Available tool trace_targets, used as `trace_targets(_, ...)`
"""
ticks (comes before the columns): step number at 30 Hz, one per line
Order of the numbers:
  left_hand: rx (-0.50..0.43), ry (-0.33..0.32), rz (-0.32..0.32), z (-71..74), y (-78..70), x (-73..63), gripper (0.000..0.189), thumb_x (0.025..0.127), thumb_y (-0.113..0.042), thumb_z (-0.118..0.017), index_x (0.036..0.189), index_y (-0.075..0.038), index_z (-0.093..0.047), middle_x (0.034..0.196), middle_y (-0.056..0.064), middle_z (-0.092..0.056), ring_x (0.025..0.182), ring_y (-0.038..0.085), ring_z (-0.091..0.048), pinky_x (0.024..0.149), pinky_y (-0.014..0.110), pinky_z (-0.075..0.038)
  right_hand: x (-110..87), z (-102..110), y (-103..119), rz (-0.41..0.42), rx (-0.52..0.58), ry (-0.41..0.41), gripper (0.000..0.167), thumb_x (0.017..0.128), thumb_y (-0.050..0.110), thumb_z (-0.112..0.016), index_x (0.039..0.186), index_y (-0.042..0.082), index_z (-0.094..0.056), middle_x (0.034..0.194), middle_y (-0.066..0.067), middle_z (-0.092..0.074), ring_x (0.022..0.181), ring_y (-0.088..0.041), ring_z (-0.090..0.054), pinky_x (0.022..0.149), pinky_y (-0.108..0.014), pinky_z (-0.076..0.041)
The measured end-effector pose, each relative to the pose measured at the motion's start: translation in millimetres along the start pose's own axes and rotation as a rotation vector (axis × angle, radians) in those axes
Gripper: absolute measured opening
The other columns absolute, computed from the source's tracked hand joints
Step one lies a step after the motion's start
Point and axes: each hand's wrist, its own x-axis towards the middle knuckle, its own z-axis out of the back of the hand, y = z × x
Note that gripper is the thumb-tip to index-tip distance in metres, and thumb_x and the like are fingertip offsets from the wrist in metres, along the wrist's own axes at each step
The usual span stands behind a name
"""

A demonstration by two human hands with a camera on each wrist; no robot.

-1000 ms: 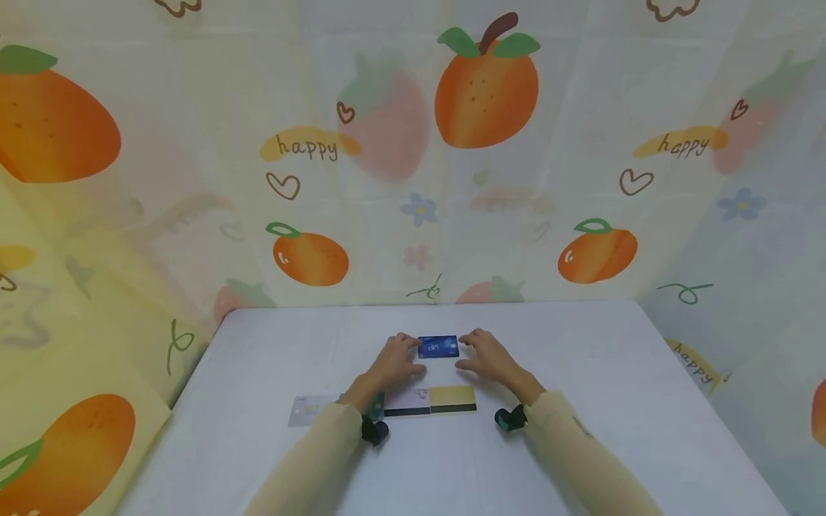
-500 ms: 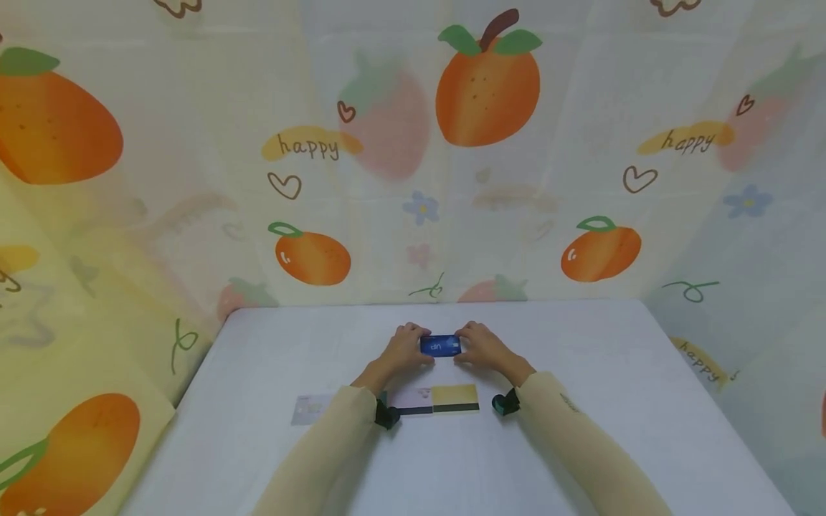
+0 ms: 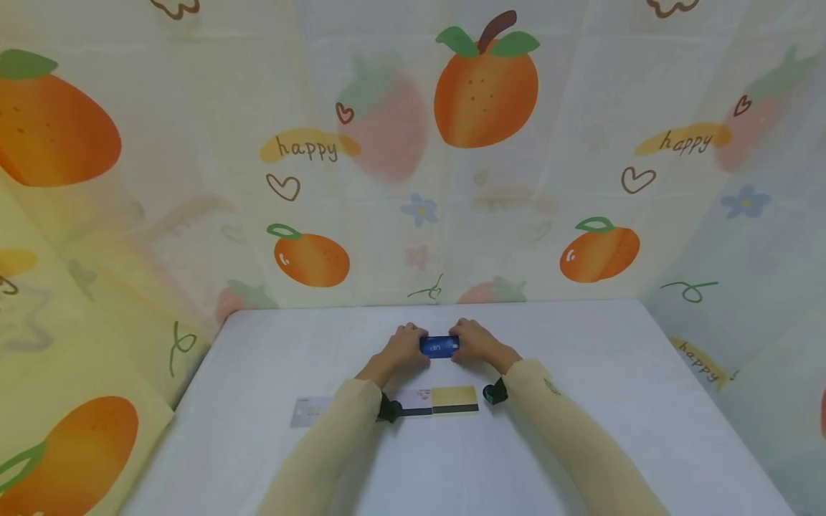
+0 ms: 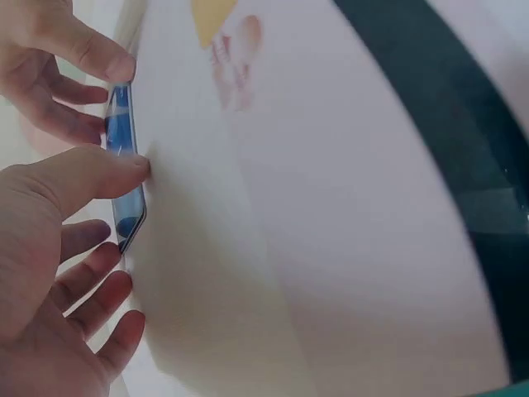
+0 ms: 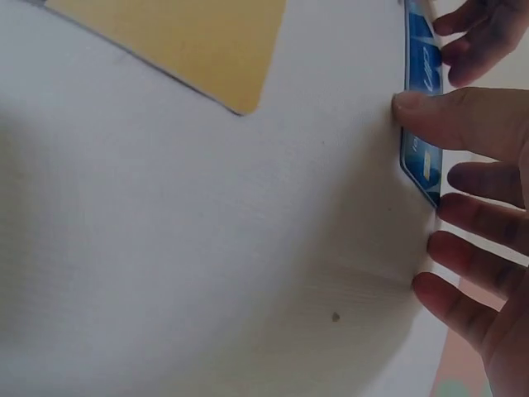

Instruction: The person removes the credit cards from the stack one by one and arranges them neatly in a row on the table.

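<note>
A blue bank card with white lettering lies flat beyond a row of other cards. My left hand pinches its left end, thumb on the near edge and fingertips at the far edge. The right hand pinches the opposite end the same way. In the left wrist view the card shows edge-on between both hands, close over the white surface. The right wrist view has the right thumb on the near edge of the card, the other fingers spread along the far side.
Nearer on the white table lie a gold card and a pale pinkish card, each with a dark stripe, side by side. A silver-grey card lies further left. My left sleeve covers part of the row. A fruit-print curtain stands behind.
Both hands have closed in from beside the blue card to pinch its two ends. The left sleeve has moved right, covering the teal card in the row. The blue card stays nearly in place.
</note>
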Motion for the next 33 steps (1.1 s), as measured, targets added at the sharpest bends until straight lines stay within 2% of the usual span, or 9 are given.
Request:
trace_targets(6, 0.031, 0.018, 0.009, 1.7, 0.0, 2.9, 0.059, 0.079, -0.025, -0.079, 0.131, -0.008, -0.060, 0.128, 0.012, -0.055, 0.114, 0.026, -0.048, 0.103, 0.042, -0.042, 3.5, 2.3, 2.8, -0.038, -0.007, 0.049, 0.059, 0.080, 0.018, -0.079, 0.132, 0.001, -0.057, 0.124, -0.014, -0.057, 0.110, -0.026, -0.053, 0.102, -0.041, -0.044)
trace_targets(10, 0.037, 0.018, 0.001, 0.7, 2.9, 4.2, 0.058, 0.078, -0.026, -0.079, 0.131, -0.009, -0.061, 0.126, 0.010, -0.057, 0.111, 0.025, -0.049, 0.101, 0.041, -0.043, 4.8, 2.8, 3.0, -0.047, 0.019, 0.058, 0.055, 0.079, 0.016, -0.078, 0.129, 0.001, -0.060, 0.120, -0.013, -0.056, 0.108, -0.025, -0.052, 0.101, -0.041, -0.044)
trace_targets(17, 0.043, 0.022, -0.029, 2.8, 5.2, 5.2, 0.054, 0.079, -0.027, -0.079, 0.128, -0.010, -0.063, 0.124, 0.010, -0.057, 0.109, 0.024, -0.048, 0.100, 0.040, -0.043, 4.9, 3.1, 1.9, -0.037, 0.039, 0.043, 0.052, 0.078, 0.015, -0.078, 0.125, -0.001, -0.062, 0.115, -0.013, -0.056, 0.104, -0.024, -0.053, 0.099, -0.041, -0.045)
trace_targets(33, -0.011, 0.039, -0.016, 5.5, 5.9, 3.8, 0.056, 0.082, -0.025, -0.076, 0.133, -0.011, -0.058, 0.131, 0.011, -0.054, 0.116, 0.026, -0.047, 0.104, 0.043, -0.042, 1.9, 2.0, -2.0, 0.016, 0.015, 0.003, 0.054, 0.078, 0.020, -0.077, 0.126, 0.001, -0.061, 0.118, -0.015, -0.056, 0.106, -0.025, -0.054, 0.099, -0.041, -0.046)
